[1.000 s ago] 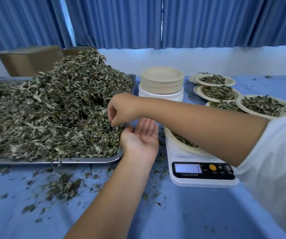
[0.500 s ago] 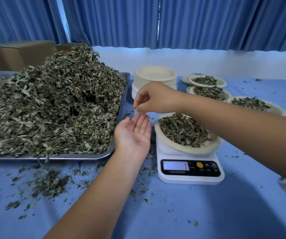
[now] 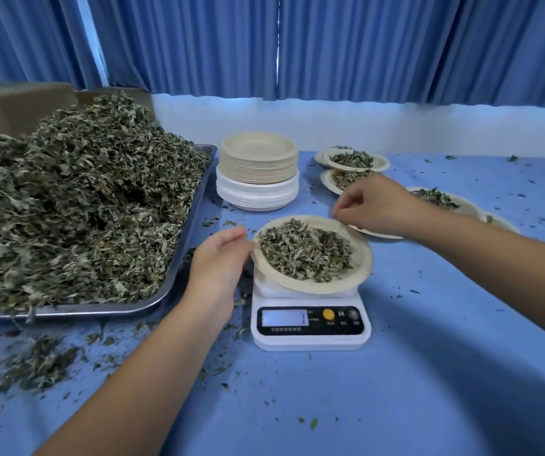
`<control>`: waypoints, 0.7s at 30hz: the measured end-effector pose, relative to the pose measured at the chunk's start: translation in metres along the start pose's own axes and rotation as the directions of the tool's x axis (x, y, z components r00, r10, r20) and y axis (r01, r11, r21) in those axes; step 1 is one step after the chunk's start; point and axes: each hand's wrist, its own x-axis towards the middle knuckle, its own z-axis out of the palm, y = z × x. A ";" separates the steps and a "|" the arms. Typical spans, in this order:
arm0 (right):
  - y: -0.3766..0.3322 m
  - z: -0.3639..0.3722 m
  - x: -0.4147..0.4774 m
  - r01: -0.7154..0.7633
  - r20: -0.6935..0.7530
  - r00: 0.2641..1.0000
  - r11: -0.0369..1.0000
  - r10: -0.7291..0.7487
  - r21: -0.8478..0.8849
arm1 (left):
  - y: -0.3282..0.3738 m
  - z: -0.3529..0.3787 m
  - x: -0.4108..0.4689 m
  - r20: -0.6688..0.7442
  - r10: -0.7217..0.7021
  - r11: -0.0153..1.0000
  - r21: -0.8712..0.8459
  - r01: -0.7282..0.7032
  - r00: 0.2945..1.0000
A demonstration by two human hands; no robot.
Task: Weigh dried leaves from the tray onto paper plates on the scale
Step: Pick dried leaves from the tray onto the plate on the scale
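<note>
A paper plate (image 3: 361,263) heaped with dried leaves (image 3: 304,251) sits on the white digital scale (image 3: 307,337). My left hand (image 3: 218,258) has its fingers straight and touches the plate's left rim. My right hand (image 3: 376,205) has curled fingers, and its fingertips pinch at the plate's far right rim. On the left, the metal tray (image 3: 179,258) holds a tall mound of dried leaves (image 3: 77,209).
A stack of unused paper plates (image 3: 258,172) stands behind the scale. Several filled plates (image 3: 353,161) lie at the back right, partly behind my right arm. Loose leaf bits (image 3: 37,360) litter the blue tablecloth. A cardboard box (image 3: 17,106) stands behind the tray.
My right hand moved from the tray across to the plate's far rim. My left hand turned from palm-up beside the tray to touching the plate's left rim.
</note>
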 end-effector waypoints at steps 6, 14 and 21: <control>0.027 0.005 -0.005 -0.205 0.090 0.976 0.977 0.199 0.065 | -0.001 0.003 -0.004 0.014 0.080 0.975 0.205 -0.081 0.997; 0.037 0.007 -0.005 -0.307 0.187 0.947 0.904 0.260 0.298 | 0.004 0.005 -0.003 0.074 0.240 0.855 0.456 -0.247 0.968; 0.054 -0.017 0.013 -0.355 0.122 0.934 0.840 0.335 0.410 | 0.025 0.041 0.012 0.116 0.184 0.909 0.357 -0.214 0.976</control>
